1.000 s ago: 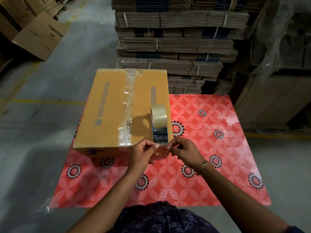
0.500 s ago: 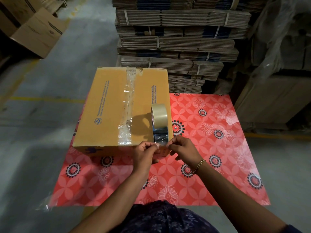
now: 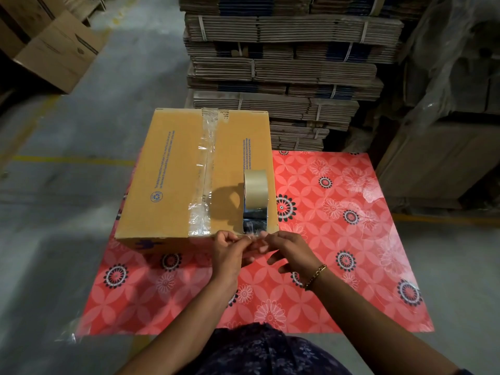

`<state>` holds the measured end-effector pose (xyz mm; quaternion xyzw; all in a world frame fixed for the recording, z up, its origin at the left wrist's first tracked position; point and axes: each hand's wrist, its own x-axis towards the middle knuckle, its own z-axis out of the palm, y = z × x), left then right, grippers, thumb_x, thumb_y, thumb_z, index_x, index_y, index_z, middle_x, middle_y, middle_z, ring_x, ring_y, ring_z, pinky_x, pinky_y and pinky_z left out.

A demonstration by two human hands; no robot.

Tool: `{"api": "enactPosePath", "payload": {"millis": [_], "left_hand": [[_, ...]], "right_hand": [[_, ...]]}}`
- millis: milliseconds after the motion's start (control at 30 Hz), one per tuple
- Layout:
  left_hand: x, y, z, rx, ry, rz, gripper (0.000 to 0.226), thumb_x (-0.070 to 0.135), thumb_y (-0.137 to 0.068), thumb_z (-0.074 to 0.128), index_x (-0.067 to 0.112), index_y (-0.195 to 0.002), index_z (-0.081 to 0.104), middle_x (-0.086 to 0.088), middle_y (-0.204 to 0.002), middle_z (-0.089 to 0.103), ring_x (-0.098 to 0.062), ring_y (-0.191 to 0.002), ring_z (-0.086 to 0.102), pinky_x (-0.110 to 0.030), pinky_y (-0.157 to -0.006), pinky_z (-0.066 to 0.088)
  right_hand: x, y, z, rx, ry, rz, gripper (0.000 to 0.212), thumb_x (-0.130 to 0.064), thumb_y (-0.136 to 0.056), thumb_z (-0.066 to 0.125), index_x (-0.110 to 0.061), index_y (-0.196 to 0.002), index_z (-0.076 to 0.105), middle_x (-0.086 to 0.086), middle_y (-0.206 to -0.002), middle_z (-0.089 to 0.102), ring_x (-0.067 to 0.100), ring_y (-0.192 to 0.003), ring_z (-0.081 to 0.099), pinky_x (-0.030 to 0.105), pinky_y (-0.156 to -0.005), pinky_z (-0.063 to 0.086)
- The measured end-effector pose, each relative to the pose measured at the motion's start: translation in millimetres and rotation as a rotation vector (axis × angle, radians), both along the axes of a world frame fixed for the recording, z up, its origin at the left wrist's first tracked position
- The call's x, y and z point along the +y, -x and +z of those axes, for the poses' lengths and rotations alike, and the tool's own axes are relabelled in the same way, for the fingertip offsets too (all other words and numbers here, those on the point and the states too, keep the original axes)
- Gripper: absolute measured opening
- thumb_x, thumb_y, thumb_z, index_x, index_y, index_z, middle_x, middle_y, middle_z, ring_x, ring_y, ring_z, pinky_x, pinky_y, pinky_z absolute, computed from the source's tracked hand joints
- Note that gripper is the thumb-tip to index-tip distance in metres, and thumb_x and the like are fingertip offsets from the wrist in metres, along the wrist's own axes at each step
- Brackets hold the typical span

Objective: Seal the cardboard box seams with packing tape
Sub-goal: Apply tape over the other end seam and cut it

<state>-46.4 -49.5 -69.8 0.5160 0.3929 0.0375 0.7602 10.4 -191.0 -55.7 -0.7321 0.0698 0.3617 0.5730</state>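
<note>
— Big picture first: stacks of flattened cartons [image 3: 284,63] fill the back, and in front of them there's a counter under a red flowered cover [image 3: 338,239]. What's on it?

— The cardboard box [image 3: 173,171], sitting on the left half of the cover, its long axis running away from the person. The centre seam already wears a strip of clear tape [image 3: 204,174] from far edge to near edge.

— And the roll?

— The tape roll [image 3: 255,193] stands on edge on the box top, close to the right edge and just beyond the near edge. It's straight ahead of the hands, barely past the fingertips, with the right hand [image 3: 289,247] a touch nearer to it.

— What are the hands doing?

— Both are pinched narrow. The left hand [image 3: 230,247] and the right one meet at the box's near edge, thumb and forefinger closed on the loose clear tape end [image 3: 254,235] coming off the roll. I'd guess they're getting ready to draw out a fresh length.

— Any writing?

— Blue print on both flaps, running lengthwise, too small to read. There's a blue recycling symbol [image 3: 156,197] on the left flap; no brand I can make out.
</note>
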Motion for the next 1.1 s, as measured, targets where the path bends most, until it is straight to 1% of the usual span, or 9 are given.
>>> {"api": "enactPosePath", "payload": {"millis": [67, 167, 267, 400, 567, 700, 833, 967, 1100], "left_hand": [[1, 1, 3, -0.016, -0.005, -0.024, 0.03, 0.004, -0.086, 0.077, 0.012, -0.095, 0.05, -0.009, -0.078, 0.074, -0.016, -0.058, 0.072, -0.027, -0.048, 0.052], [3, 2, 6, -0.024, 0.009, -0.037, 0.03, 0.005, -0.086, 0.076, 0.01, -0.104, 0.053, -0.012, -0.086, 0.075, -0.015, -0.063, 0.073, -0.027, -0.048, 0.054], [1, 6, 5, 0.012, 0.033, -0.045, 0.025, 0.02, -0.089, 0.076, 0.012, -0.106, 0.058, -0.012, -0.085, 0.08, -0.023, -0.07, 0.077, -0.027, -0.051, 0.053], [-1, 4, 4, 0.047, 0.049, -0.12, 0.026, 0.036, -0.087, 0.077, 0.015, -0.1, 0.071, -0.007, -0.088, 0.081, -0.02, -0.078, 0.078, -0.027, -0.057, 0.054], [2, -5, 0, 0.026, 0.116, -0.196, 0.012, 0.026, -0.091, 0.074, 0.015, -0.094, 0.076, -0.009, -0.095, 0.081, -0.018, -0.083, 0.078, -0.023, -0.059, 0.055], [5, -8, -6, 0.023, 0.133, -0.212, 0.022, 0.024, -0.093, 0.072, 0.006, -0.105, 0.074, -0.014, -0.095, 0.08, -0.023, -0.084, 0.078, -0.023, -0.058, 0.056], [7, -8, -11, 0.003, 0.128, -0.262, 0.017, 0.021, -0.097, 0.065, 0.006, -0.104, 0.073, -0.016, -0.093, 0.08, -0.022, -0.08, 0.078, -0.021, -0.053, 0.054], [13, -5, -16, -0.022, 0.016, -0.328, 0.017, 0.02, -0.1, 0.062, 0.008, -0.101, 0.073, -0.006, -0.084, 0.081, -0.018, -0.077, 0.077, -0.024, -0.051, 0.054], [17, -1, -22, -0.012, -0.159, -0.391, 0.017, 0.024, -0.097, 0.067, 0.012, -0.086, 0.073, 0.0, -0.075, 0.078, -0.019, -0.072, 0.074, -0.027, -0.05, 0.049]], "right_hand": [[11, 5, -2, -0.028, -0.007, -0.086, 0.037, -0.042, -0.088, 0.072, -0.005, -0.091, 0.07, 0.004, -0.073, 0.072, 0.013, -0.057, 0.062, 0.02, -0.044, 0.041], [18, 5, -3, -0.084, -0.013, -0.151, 0.017, -0.025, -0.092, 0.07, -0.009, -0.085, 0.068, 0.003, -0.069, 0.071, 0.009, -0.049, 0.059, 0.02, -0.04, 0.039], [18, 7, -3, -0.079, -0.045, -0.161, 0.016, -0.023, -0.092, 0.071, -0.009, -0.085, 0.068, 0.003, -0.069, 0.071, 0.007, -0.048, 0.059, 0.019, -0.039, 0.038], [19, 7, -2, -0.043, -0.083, -0.175, 0.013, -0.02, -0.092, 0.07, -0.01, -0.083, 0.067, 0.002, -0.066, 0.071, 0.008, -0.048, 0.058, 0.019, -0.04, 0.037], [17, 3, -1, -0.02, -0.082, -0.179, 0.009, -0.015, -0.09, 0.069, -0.01, -0.083, 0.068, 0.001, -0.063, 0.071, 0.01, -0.05, 0.059, 0.02, -0.043, 0.036], [13, -2, -2, -0.034, -0.088, -0.152, 0.011, -0.014, -0.091, 0.068, -0.009, -0.081, 0.069, 0.002, -0.062, 0.071, 0.01, -0.051, 0.059, 0.021, -0.045, 0.036], [10, -3, -5, -0.034, -0.072, -0.126, 0.014, -0.019, -0.092, 0.069, -0.008, -0.084, 0.071, 0.001, -0.066, 0.071, 0.008, -0.053, 0.06, 0.021, -0.046, 0.037], [6, -1, -8, -0.101, -0.013, -0.045, 0.022, -0.019, -0.095, 0.065, 0.002, -0.094, 0.072, 0.004, -0.072, 0.076, 0.007, -0.055, 0.062, 0.02, -0.042, 0.04], [6, 1, -13, -0.3, 0.136, -0.006, 0.025, -0.022, -0.095, 0.066, -0.002, -0.083, 0.073, 0.012, -0.076, 0.078, 0.015, -0.056, 0.062, 0.019, -0.043, 0.043]]}}
